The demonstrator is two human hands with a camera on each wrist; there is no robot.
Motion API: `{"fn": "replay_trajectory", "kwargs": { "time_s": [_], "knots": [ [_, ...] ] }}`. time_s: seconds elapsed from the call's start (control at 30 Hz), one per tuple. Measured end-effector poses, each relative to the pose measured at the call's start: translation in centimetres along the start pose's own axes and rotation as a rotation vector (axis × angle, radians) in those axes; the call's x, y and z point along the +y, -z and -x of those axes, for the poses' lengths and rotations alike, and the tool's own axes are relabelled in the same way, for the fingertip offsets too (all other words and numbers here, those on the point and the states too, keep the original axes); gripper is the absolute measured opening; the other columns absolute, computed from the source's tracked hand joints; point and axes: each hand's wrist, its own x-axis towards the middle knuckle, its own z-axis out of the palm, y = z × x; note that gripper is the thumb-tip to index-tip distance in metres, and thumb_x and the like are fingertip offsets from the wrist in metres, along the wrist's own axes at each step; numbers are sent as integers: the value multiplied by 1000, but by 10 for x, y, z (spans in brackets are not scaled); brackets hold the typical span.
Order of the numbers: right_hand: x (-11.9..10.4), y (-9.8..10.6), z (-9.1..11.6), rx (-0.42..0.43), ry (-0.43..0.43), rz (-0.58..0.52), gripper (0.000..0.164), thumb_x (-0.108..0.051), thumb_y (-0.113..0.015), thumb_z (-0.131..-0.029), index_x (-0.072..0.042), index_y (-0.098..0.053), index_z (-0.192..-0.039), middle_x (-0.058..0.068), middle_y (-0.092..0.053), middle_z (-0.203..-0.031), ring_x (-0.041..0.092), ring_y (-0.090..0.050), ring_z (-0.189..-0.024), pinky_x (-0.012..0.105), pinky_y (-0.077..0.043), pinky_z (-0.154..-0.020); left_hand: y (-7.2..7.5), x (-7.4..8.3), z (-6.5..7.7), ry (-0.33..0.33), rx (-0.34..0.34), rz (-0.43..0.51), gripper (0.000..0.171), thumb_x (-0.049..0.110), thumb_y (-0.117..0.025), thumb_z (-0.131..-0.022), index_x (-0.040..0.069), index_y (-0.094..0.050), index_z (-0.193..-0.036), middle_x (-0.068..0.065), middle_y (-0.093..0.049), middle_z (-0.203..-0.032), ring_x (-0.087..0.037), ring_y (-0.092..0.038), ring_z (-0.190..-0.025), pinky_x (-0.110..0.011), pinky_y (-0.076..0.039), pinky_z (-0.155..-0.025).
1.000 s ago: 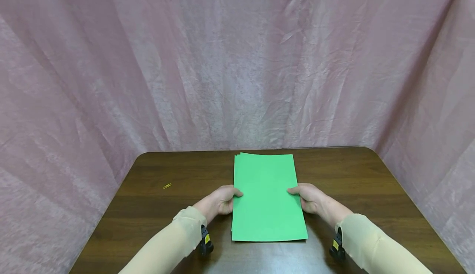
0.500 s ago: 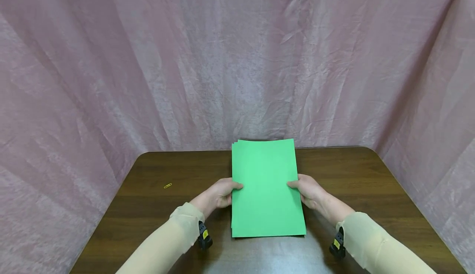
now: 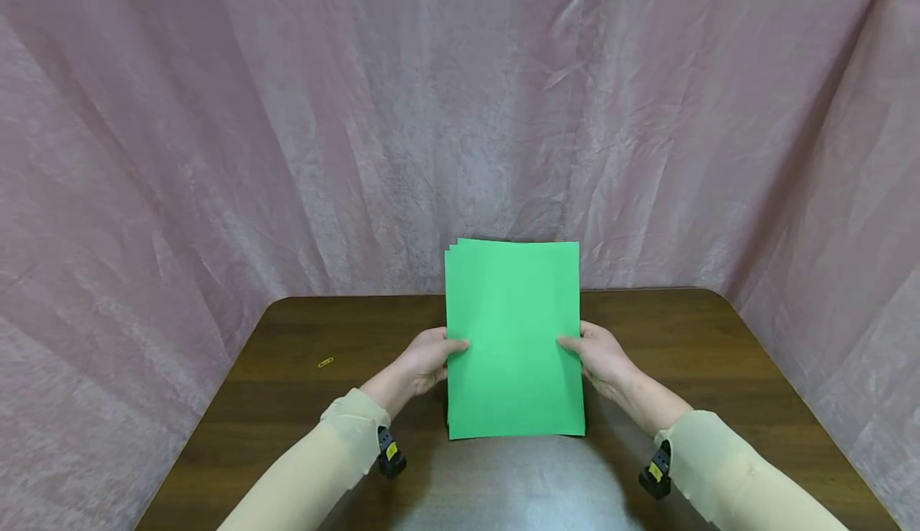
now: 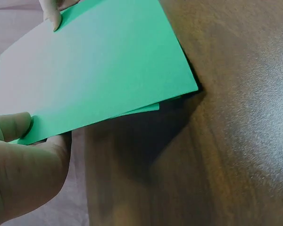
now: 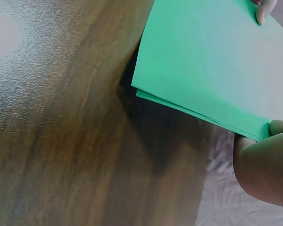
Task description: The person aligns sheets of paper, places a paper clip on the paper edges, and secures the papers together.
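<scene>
Two bare hands grip a small stack of green sheets from opposite sides: the left hand at its left edge, the right hand at its right edge. Each hand pinches the stack, with the thumb flat on the upper face and fingers tucked behind; most of those fingers are hidden by the paper. The stack is in front of the person, over the middle of the wooden table, tilted so that its far part rises above the table's back edge in the head view and overlaps the pink curtain. The sheets are not squared up: at the far left corner several edges step out past one another, and both wrist views show a lower sheet peeking from beneath the top one. A dark shadow lies on the wood under the near corners; whether those corners touch the table cannot be told. On the table to the left, well apart from the left hand, lies a yellow paper clip. Pale sleeves cover both forearms, the left sleeve and the right sleeve, and at each wrist sits a black device with a yellow patch, the left device and the right device.
</scene>
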Motion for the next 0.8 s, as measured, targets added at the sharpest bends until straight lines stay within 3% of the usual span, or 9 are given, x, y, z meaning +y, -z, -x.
{"fn": "replay_trajectory", "kwargs": {
  "time_s": [0.13,0.23,0.4,0.57,0.8],
  "knots": [
    [-4,1,-1,15,39,-13,45,-12,-51,-109,11,-43,-146,18,-64,-129,19,-68,-105,39,-56,-91,1,5,4,-49,25,-55,33,16,-58,-106,-3,-58,-134,-14,-73,-106,-14,-71,-78,-32,-60,-76],
    [-6,1,-1,20,66,-19,42,-12,-53,-108,12,-48,-142,9,-70,-117,15,-69,-99,35,-57,-87,1,8,6,-93,46,-90,29,17,-59,-106,-1,-63,-129,-11,-75,-99,-13,-69,-74,-33,-59,-77],
    [-11,1,0,47,106,-5,40,-13,-55,-107,10,-52,-139,4,-73,-109,13,-69,-96,33,-56,-87,0,12,6,-173,76,-146,26,16,-59,-105,0,-66,-124,-8,-74,-102,-17,-70,-93,-39,-56,-90],
    [-16,0,1,99,141,45,38,-17,-58,-106,7,-58,-135,1,-74,-106,10,-65,-100,33,-49,-95,0,18,9,-222,87,-183,28,18,-59,-106,2,-66,-128,-10,-74,-108,-23,-68,-105,-47,-49,-102],
    [-22,-3,1,132,187,34,37,-18,-59,-106,8,-61,-131,3,-74,-108,17,-55,-118,42,-37,-110,-1,24,8,-281,85,-189,29,20,-58,-107,6,-66,-131,-9,-73,-114,-23,-66,-111,-46,-49,-103]
  ]
}}
